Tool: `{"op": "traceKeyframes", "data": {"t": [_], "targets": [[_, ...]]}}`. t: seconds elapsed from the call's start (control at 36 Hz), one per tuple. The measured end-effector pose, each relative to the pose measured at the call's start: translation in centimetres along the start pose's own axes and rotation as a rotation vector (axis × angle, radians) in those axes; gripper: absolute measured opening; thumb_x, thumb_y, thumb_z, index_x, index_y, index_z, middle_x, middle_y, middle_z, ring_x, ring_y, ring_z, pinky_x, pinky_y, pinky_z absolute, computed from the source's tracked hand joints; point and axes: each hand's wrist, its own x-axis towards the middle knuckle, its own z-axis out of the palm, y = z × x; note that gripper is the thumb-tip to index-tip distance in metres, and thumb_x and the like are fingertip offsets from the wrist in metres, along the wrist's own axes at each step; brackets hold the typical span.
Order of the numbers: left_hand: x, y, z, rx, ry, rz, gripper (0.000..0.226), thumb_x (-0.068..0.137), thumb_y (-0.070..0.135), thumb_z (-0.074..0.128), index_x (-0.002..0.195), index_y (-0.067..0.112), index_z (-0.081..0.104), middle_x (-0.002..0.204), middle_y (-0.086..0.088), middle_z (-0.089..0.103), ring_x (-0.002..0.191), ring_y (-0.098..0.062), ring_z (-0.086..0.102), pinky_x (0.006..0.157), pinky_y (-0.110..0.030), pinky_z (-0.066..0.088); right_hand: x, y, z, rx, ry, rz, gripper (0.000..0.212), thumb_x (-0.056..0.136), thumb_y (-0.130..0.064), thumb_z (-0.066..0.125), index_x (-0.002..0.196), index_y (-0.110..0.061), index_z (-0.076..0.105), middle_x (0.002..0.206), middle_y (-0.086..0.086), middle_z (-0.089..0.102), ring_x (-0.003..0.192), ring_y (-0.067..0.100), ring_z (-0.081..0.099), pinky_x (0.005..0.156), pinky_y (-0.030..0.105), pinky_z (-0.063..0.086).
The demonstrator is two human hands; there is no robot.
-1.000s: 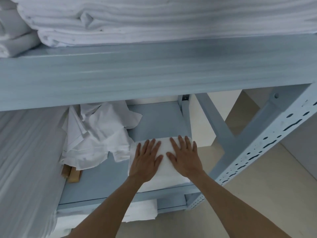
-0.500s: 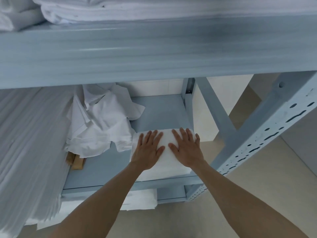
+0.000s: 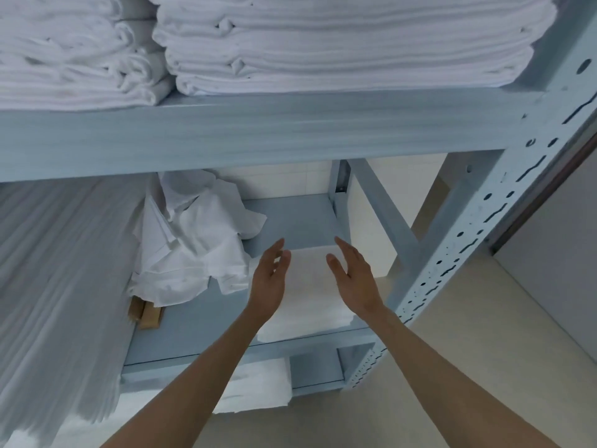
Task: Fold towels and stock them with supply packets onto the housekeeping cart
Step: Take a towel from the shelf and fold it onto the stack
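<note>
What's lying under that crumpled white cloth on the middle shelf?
Light brown flat pieces, maybe wood or card, poke out from under the crumpled white cloth on the blue-grey metal shelf. The rest is covered.

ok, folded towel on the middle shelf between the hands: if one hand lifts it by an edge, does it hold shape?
Probably not. The folded towel is soft layered cloth, so it would likely droop and unfold; two flat hands underneath seem safer. It looks light for its bulk. It sits flat on the shelf, so pushing should slide it, perhaps bunching, with no rolling or tipping.
</note>
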Motion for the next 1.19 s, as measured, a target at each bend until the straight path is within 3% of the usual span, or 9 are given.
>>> {"op": "traceKeyframes", "data": {"t": [0.03,0.08,0.14,0.25,0.42,0.61,0.81,1.19], "targets": [[-0.8,0.5,-0.2,-0.075,0.006,-0.015,0.042,0.104,0.040,0.043,0.144,0.028,0.050,0.145,0.010,0.051,0.131,-0.011,0.048,0.103,-0.013,0.034,-0.8,-0.7,-0.5,0.135,0.006,0.043,0.053,0.103,-0.044,0.043,0.152,-0.026,0.036,0.154,-0.003,0.041,0.142,0.014,0.036,0.118,0.033,0.028],[-2.3,1.5,-0.7,-0.204,0.014,-0.033,0.039,0.104,0.036,0.045,0.140,0.022,0.055,0.142,0.004,0.056,0.131,-0.016,0.052,0.115,-0.030,0.037,-2.5,-1.7,-1.5,0.357,0.010,0.102,0.046,0.102,-0.042,0.047,0.147,-0.032,0.042,0.149,-0.008,0.046,0.136,0.009,0.042,0.109,0.022,0.032],[-3.9,2.3,-1.2,-0.260,0.016,-0.016,0.036,0.105,0.031,0.044,0.135,0.018,0.060,0.135,0.000,0.062,0.125,-0.017,0.057,0.114,-0.041,0.040,-4.0,-2.4,-2.6,0.481,0.009,0.109,0.042,0.102,-0.040,0.048,0.143,-0.033,0.047,0.147,-0.010,0.049,0.132,0.003,0.045,0.105,0.015,0.032],[-7.7,4.1,-1.9,-0.319,0.021,-0.006,0.033,0.106,0.030,0.042,0.124,0.016,0.065,0.128,-0.001,0.067,0.118,-0.017,0.062,0.108,-0.043,0.046,-6.8,-3.2,-4.8,0.615,0.030,0.105,0.042,0.104,-0.034,0.045,0.144,-0.021,0.049,0.146,-0.005,0.051,0.134,0.010,0.047,0.118,0.033,0.033],[-15.3,6.1,-0.5,-0.323,0.107,0.047,0.030,0.105,0.025,0.046,0.119,0.011,0.068,0.122,-0.002,0.070,0.111,-0.019,0.066,0.104,-0.043,0.049,-12.1,-3.1,-7.3,0.818,0.079,0.171,0.031,0.104,-0.028,0.047,0.127,-0.016,0.064,0.128,0.000,0.066,0.118,0.015,0.063,0.107,0.040,0.046],[-24.0,6.9,1.3,-0.332,0.185,0.082,0.030,0.106,0.028,0.045,0.118,0.015,0.069,0.118,0.001,0.072,0.110,-0.019,0.067,0.101,-0.043,0.051,-19.3,-1.0,-8.9,0.861,0.053,0.214,0.026,0.097,-0.025,0.058,0.118,-0.015,0.071,0.119,0.002,0.072,0.109,0.015,0.068,0.102,0.039,0.050],[-27.9,7.2,0.7,-0.470,0.337,0.055,0.033,0.106,0.030,0.043,0.121,0.012,0.067,0.117,-0.004,0.073,0.108,-0.023,0.069,0.096,-0.047,0.054,-23.0,-1.0,-10.5,0.882,0.116,0.188,0.021,0.098,-0.015,0.056,0.111,-0.016,0.073,0.113,0.003,0.074,0.106,0.018,0.070,0.101,0.040,0.051],[-28.5,8.1,0.7,-0.445,0.303,0.065,0.034,0.106,0.032,0.042,0.122,0.013,0.066,0.116,-0.002,0.073,0.107,-0.021,0.069,0.096,-0.044,0.055,-23.8,-1.9,-11.7,0.881,0.119,0.175,0.022,0.099,-0.017,0.054,0.110,-0.021,0.073,0.109,-0.003,0.075,0.104,0.014,0.070,0.101,0.038,0.050]]}}
